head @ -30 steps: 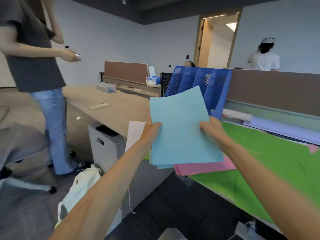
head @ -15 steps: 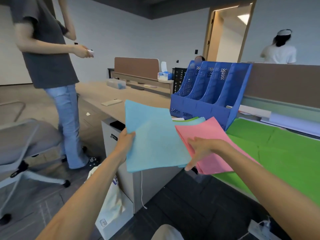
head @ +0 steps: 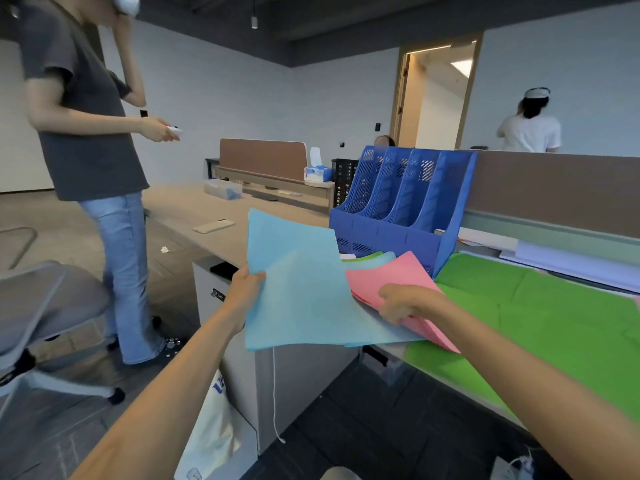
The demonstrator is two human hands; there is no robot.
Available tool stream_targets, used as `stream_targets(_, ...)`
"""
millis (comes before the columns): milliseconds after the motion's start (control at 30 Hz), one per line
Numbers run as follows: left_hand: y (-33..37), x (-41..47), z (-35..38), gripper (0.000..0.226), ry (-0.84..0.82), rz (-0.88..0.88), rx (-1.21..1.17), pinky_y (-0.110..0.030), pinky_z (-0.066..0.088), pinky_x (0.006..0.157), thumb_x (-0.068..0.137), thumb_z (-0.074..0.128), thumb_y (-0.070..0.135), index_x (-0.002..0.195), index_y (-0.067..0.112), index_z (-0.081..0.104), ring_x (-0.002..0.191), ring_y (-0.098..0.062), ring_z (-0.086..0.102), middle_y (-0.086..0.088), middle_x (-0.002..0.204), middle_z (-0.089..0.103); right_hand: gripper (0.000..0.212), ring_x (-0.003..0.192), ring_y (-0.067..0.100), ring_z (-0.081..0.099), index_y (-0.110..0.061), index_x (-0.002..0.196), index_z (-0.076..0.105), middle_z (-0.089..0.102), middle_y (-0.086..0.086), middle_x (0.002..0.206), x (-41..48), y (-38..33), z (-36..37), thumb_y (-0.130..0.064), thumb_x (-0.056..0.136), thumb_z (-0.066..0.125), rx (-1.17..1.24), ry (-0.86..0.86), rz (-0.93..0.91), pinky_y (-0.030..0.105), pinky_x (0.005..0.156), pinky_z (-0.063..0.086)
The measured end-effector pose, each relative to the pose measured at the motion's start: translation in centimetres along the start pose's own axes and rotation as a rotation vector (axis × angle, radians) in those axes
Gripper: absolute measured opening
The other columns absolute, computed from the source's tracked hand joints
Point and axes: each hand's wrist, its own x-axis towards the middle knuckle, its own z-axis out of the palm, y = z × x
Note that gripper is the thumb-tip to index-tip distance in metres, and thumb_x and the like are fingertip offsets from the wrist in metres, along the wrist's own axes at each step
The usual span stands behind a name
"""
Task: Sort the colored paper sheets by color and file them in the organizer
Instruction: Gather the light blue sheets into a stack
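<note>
**Blue sheets in the left hand, pink in the right, just in front of the organizer**

My left hand (head: 247, 289) grips the left edge of a sheaf of light blue paper sheets (head: 301, 289), thumb on top, and holds them raised and tilted over the near edge of the pale wooden desk (head: 187, 209). My right hand (head: 403, 303) is curled onto a stack of pink paper sheets (head: 391, 271), fingers bent down and pinching them where they meet the right border of the blue sheaf. The two hands are apart, with the blue sheets spanning the gap between them. The pink stack fans out to the right of the blue one, and its lower part overlaps a large bright green paper sheet (head: 536, 317) that lies flat on the desk.

Just behind the pink stack stands a blue perforated plastic organizer (head: 398, 209) with four upright slots, backed against a brown partition. From this angle I cannot tell what the slots hold. At the organizer's foot, the edges of a green and a light blue sheet (head: 367, 256) peek out from under the pink stack.
</note>
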Motion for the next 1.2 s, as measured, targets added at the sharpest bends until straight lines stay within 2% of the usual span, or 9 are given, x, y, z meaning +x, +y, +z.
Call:
stream_targets(67, 0.0, 0.0, 0.7, 0.027, -0.018, -0.013, 0.000, -0.028, 0.050, 0.062, 0.095, 0.041, 0.006, 0.107, 0.019, 0.061, 0.076, -0.019, 0.065, 0.001, 0.093, 0.069, 0.039, 0.103, 0.028, 0.054, -0.004, 0.125, 0.049, 0.055, 0.014, 0.123, -0.1, 0.6, -0.3, -0.010, 0.087, 0.043, 0.007, 0.137, 0.055, 0.030, 0.080, 0.044)
stream_targets(167, 0.0, -0.4, 2.3, 0.028, -0.060, -0.032, 0.019, -0.032, 0.053, 0.070, 0.094, 0.040, 0.003, 0.107, 0.016, 0.061, 0.078, -0.023, 0.065, -0.004, 0.095, 0.069, 0.032, 0.096, 0.026, 0.051, -0.004, 0.122, 0.049, 0.052, 0.011, 0.111, -0.7, 1.5, -1.4, -0.013, 0.092, 0.045, 0.092, 0.311, 0.130, 0.027, 0.075, 0.040)
stream_targets(333, -0.4, 0.1, 5.5, 0.037, -0.105, -0.062, 0.039, -0.037, 0.055, 0.075, 0.089, 0.034, -0.005, 0.092, 0.017, 0.064, 0.079, -0.026, 0.066, -0.010, 0.097, 0.070, 0.023, 0.115, 0.036, 0.051, -0.004, 0.113, 0.048, 0.052, 0.018, 0.125, -1.8, 3.6, -3.3, -0.009, 0.090, 0.042, 0.207, 0.522, 0.161, 0.037, 0.085, 0.042)
stream_targets(500, -1.2, 1.7, 9.2, 0.036, -0.111, -0.122, 0.098, -0.038, 0.054, 0.076, 0.088, 0.034, -0.004, 0.113, -0.004, 0.060, 0.089, -0.030, 0.065, -0.018, 0.109, 0.066, 0.029, 0.111, 0.037, 0.053, -0.001, 0.114, 0.050, 0.053, 0.020, 0.122, -2.5, 5.2, -4.0, -0.003, 0.086, 0.041, 0.245, 0.607, 0.191, 0.037, 0.084, 0.044)
stream_targets(600, -1.5, 2.5, 11.4, 0.037, -0.121, -0.125, 0.134, -0.039, 0.055, 0.079, 0.089, 0.034, -0.004, 0.119, -0.005, 0.056, 0.095, -0.032, 0.063, -0.017, 0.111, 0.064, 0.028, 0.110, 0.036, 0.053, -0.003, 0.113, 0.050, 0.051, 0.020, 0.122, -2.7, 5.8, -3.8, -0.005, 0.087, 0.040, 0.256, 0.594, 0.198, 0.035, 0.082, 0.043)
stream_targets(733, -2.0, 3.4, 14.1, 0.033, -0.133, -0.155, 0.162, -0.028, 0.049, 0.060, 0.091, 0.034, -0.001, 0.116, 0.001, 0.055, 0.085, -0.029, 0.061, -0.013, 0.104, 0.061, 0.030, 0.113, 0.036, 0.052, -0.003, 0.117, 0.049, 0.049, 0.019, 0.124, -2.6, 6.4, -3.1, -0.005, 0.088, 0.039, 0.249, 0.569, 0.199, 0.035, 0.084, 0.042)
stream_targets(933, -3.6, 5.7, 15.6, 0.045, -0.175, -0.163, 0.433, -0.046, 0.056, 0.083, 0.082, 0.044, 0.017, 0.124, 0.000, 0.045, 0.100, -0.035, 0.063, -0.021, 0.115, 0.061, 0.042, 0.119, 0.033, 0.051, -0.005, 0.132, 0.043, 0.050, 0.016, 0.130, -1.6, 5.9, -1.9, -0.008, 0.090, 0.042, 0.251, 0.498, 0.145, 0.035, 0.091, 0.043)
stream_targets(1100, -1.9, 4.1, 14.3, 0.074, -0.085, -0.095, 0.893, -0.041, 0.039, 0.100, 0.093, 0.044, 0.033, 0.149, 0.000, 0.008, 0.127, -0.037, 0.045, -0.018, 0.142, 0.043, 0.062, 0.133, 0.024, 0.041, -0.009, 0.145, 0.033, 0.039, 0.008, 0.148, -0.4, 5.4, 0.2, -0.025, 0.088, 0.054, 0.438, 0.236, -0.002, 0.031, 0.107, 0.036)
stream_targets(1200, -0.6, 3.0, 14.4, 0.054, 0.007, 0.037, 1.122, -0.041, 0.037, 0.098, 0.094, 0.042, 0.028, 0.139, 0.002, 0.028, 0.129, -0.034, 0.035, -0.015, 0.140, 0.037, 0.069, 0.134, 0.019, 0.039, -0.017, 0.145, 0.038, 0.034, -0.003, 0.151, -0.8, 5.5, 0.9, -0.041, 0.085, 0.063, 0.663, 0.158, -0.076, 0.034, 0.112, 0.031)
